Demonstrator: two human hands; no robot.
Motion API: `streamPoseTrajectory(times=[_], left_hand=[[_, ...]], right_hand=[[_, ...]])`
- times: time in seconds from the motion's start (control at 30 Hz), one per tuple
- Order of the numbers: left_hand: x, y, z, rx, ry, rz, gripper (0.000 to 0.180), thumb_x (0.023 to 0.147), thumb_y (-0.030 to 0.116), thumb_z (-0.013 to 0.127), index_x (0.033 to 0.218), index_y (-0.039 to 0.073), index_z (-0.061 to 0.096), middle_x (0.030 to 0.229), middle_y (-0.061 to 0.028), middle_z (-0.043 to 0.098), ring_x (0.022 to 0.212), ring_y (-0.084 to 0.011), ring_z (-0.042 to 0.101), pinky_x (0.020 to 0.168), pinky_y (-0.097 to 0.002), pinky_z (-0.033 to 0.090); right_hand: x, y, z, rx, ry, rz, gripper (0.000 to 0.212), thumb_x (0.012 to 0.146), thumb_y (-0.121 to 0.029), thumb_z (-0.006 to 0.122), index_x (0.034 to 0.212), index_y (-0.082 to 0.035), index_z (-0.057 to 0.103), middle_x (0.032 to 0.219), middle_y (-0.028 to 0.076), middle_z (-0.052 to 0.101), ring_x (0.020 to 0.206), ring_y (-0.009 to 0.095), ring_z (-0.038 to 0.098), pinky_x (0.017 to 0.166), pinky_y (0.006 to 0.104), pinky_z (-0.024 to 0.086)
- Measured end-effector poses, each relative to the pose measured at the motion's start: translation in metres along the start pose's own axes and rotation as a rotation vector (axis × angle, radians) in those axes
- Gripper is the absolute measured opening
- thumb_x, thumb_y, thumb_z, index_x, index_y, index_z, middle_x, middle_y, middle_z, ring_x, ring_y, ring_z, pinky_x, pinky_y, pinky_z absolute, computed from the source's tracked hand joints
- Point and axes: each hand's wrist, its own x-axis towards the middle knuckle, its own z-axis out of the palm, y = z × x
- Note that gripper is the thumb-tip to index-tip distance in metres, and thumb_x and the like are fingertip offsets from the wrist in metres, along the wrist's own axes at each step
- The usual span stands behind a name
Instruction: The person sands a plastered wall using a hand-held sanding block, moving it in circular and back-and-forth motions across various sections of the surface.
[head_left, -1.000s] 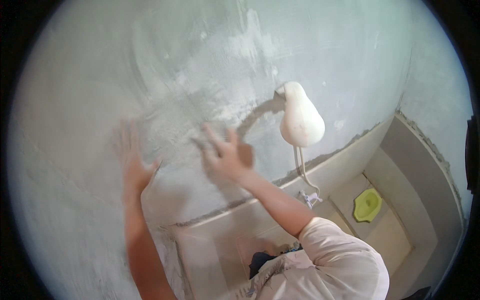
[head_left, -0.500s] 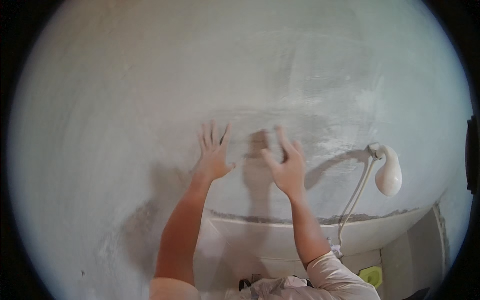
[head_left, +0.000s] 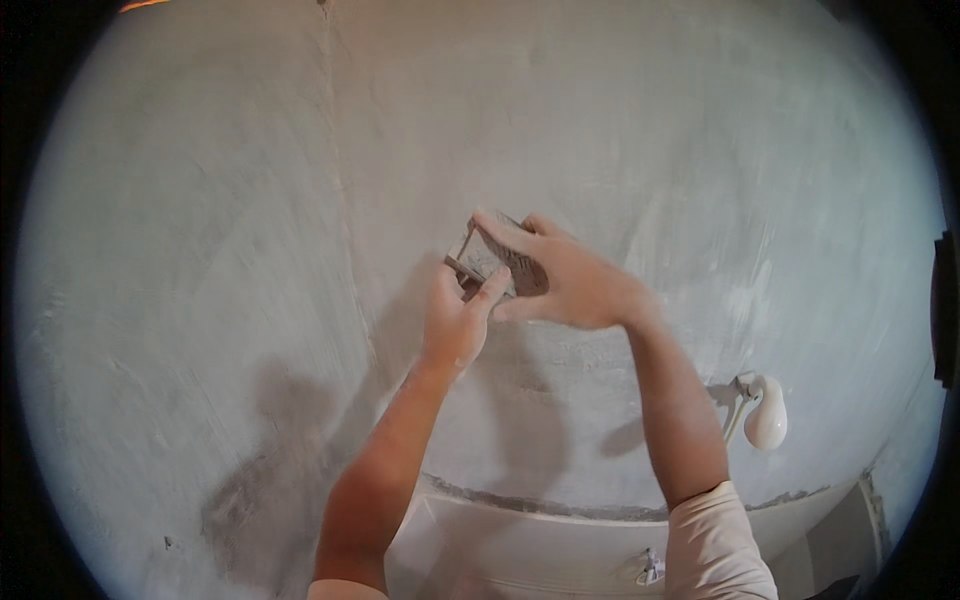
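A small grey, roughly rectangular flat piece (head_left: 484,256) with dark edges is between my hands, in front of the grey wall (head_left: 600,130); its exact kind is unclear. My left hand (head_left: 457,320) grips its lower left end, with the thumb across its face. My right hand (head_left: 570,275) is closed around its upper right side, thumb and fingers spread along the edges. Parts of the piece are hidden behind my fingers. Shadows of my arms fall on the wall below.
A white shower head (head_left: 766,415) sticks out from the wall at the right. Lower down, a rough-edged ledge (head_left: 560,512) runs above paler tiles, with a tap (head_left: 650,568) at the bottom. A thin vertical seam (head_left: 345,200) marks the wall left of my hands.
My hands, spread apart against the wall before, have come together around the grey piece, which was not discernible earlier. The view has tilted upward, so the shower head sits lower.
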Motion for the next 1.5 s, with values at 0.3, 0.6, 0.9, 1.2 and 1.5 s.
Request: streamPoseTrajectory(times=[0.3, 0.6, 0.9, 1.2, 1.5], left_hand=[[0.063, 0.013, 0.002, 0.145, 0.062, 0.154, 0.058, 0.098, 0.008, 0.077, 0.148, -0.003, 0.05, 0.129, -0.0158, 0.067, 0.116, -0.0218, 0.068, 0.103, -0.0349, 0.054], [0.094, -0.048, 0.036, 0.158, 0.208, 0.315, 0.057, 0.099, -0.009, 0.056, 0.155, 0.0, 0.044, 0.146, -0.0225, 0.057, 0.139, -0.0333, 0.057, 0.116, -0.0451, 0.044], [0.103, -0.053, 0.059, 0.741, 0.266, 0.628, 0.07, 0.089, -0.013, 0.056, 0.155, 0.008, 0.051, 0.162, -0.0202, 0.039, 0.147, -0.0449, 0.033, 0.12, -0.06, 0.031], [0.116, -0.087, 0.065, 1.087, 0.267, 0.854, 0.075, 0.095, 0.042, 0.078, 0.161, 0.015, 0.052, 0.171, -0.0248, 0.033, 0.144, -0.039, 0.042, 0.115, -0.056, 0.035], [0.092, -0.111, 0.066, 1.171, 0.032, 0.979, 0.056, 0.097, 0.031, 0.075, 0.151, 0.019, 0.065, 0.165, -0.0133, 0.05, 0.132, -0.033, 0.051, 0.106, -0.0498, 0.042]], right_hand=[[0.049, -0.004, -0.032, -0.265, 0.078, 0.053, 0.053, 0.101, -0.021, 0.068, 0.148, -0.002, 0.054, 0.117, 0.025, 0.074, 0.117, 0.045, 0.068, 0.101, 0.0548, 0.053], [0.044, 0.028, -0.05, -0.222, -0.173, 0.272, 0.039, 0.102, -0.02, 0.067, 0.138, -0.004, 0.064, 0.109, 0.021, 0.077, 0.105, 0.037, 0.072, 0.093, 0.049, 0.054], [0.06, 0.017, -0.096, -0.882, -0.279, 0.236, 0.032, 0.098, -0.018, 0.069, 0.128, -0.01, 0.071, 0.133, 0.014, 0.072, 0.122, 0.033, 0.068, 0.105, 0.0476, 0.054], [0.051, 0.139, -0.09, -1.169, 0.446, -0.263, 0.054, 0.105, -0.047, 0.061, 0.155, -0.027, 0.056, 0.165, 0.006, 0.048, 0.156, 0.025, 0.041, 0.132, 0.0461, 0.031], [0.049, 0.147, -0.095, -1.047, 0.434, -0.232, 0.058, 0.1, -0.047, 0.064, 0.154, -0.026, 0.059, 0.166, 0.002, 0.051, 0.154, 0.027, 0.044, 0.13, 0.049, 0.034]])
